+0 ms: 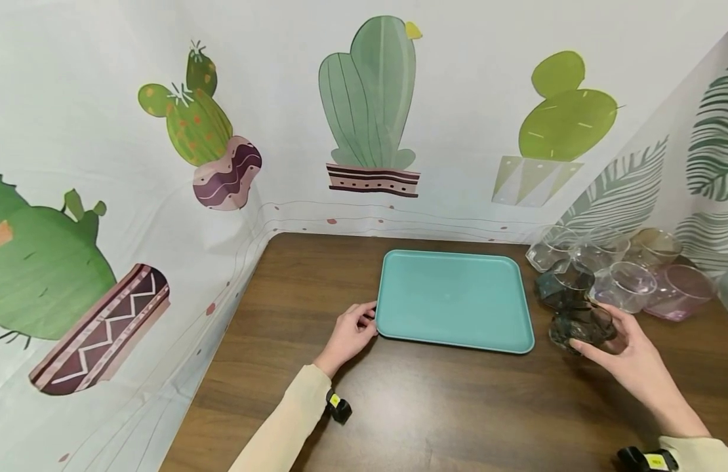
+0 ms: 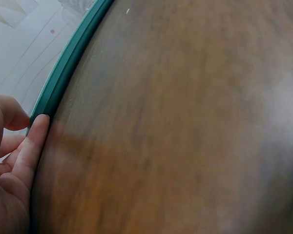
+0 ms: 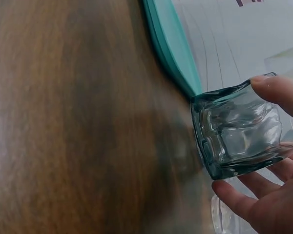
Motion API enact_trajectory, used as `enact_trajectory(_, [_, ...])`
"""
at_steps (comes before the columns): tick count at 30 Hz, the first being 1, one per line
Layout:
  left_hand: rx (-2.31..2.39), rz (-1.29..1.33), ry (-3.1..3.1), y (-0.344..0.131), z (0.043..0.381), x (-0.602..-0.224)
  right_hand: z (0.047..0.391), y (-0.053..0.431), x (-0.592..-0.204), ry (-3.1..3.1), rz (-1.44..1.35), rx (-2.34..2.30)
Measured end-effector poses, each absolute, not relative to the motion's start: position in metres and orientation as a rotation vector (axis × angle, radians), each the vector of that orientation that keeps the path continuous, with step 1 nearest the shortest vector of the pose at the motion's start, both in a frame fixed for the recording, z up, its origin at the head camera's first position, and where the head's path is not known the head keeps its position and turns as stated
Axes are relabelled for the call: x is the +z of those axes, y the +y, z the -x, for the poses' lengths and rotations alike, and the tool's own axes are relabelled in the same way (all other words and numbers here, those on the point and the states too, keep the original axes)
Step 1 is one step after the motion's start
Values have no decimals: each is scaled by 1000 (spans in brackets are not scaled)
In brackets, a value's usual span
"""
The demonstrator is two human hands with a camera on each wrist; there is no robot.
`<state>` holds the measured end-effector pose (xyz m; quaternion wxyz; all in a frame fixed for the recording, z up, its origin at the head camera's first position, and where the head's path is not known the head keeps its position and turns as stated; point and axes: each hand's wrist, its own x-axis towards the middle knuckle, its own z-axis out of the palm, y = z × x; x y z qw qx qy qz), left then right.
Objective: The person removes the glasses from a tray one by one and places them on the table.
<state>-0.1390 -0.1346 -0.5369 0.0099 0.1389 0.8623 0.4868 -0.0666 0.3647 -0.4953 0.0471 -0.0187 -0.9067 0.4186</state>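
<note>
A teal rectangular tray (image 1: 455,301) lies flat on the wooden table. At its left edge is my left hand (image 1: 352,334), its curled fingers holding the rim. In the left wrist view the fingers (image 2: 27,156) meet the tray's outer side (image 2: 63,78). Right of the tray, my right hand (image 1: 632,347) grips a dark, smoky drinking glass (image 1: 582,326) between thumb and fingers. The right wrist view shows this glass (image 3: 239,131) tilted, with wavy, squarish walls and nothing visible inside.
Another dark glass (image 1: 565,283) stands just behind the held one, by the tray's right edge. Several clear and tinted glasses, including a pink one (image 1: 679,292) and an amber one (image 1: 653,248), cluster at the back right. A cactus-print cloth (image 1: 470,118) hangs behind the table (image 1: 399,406).
</note>
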Motion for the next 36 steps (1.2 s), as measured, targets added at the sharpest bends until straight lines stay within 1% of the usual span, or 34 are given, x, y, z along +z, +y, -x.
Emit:
enact_trajectory(10, [1516, -418, 2682, -134, 138, -536, 65, 367, -507, -2704, 17, 1301])
enact_trajectory(17, [1534, -414, 2668, -132, 137, -537, 65, 371, -512, -2619, -53, 1434])
enact_trajectory(29, [1531, -428, 2660, -132, 139, -537, 68, 378, -509, -2641, -111, 1383])
enact_trajectory(36, [1588, -379, 2568, -138, 142, -532, 66, 374, -495, -2787, -60, 1252])
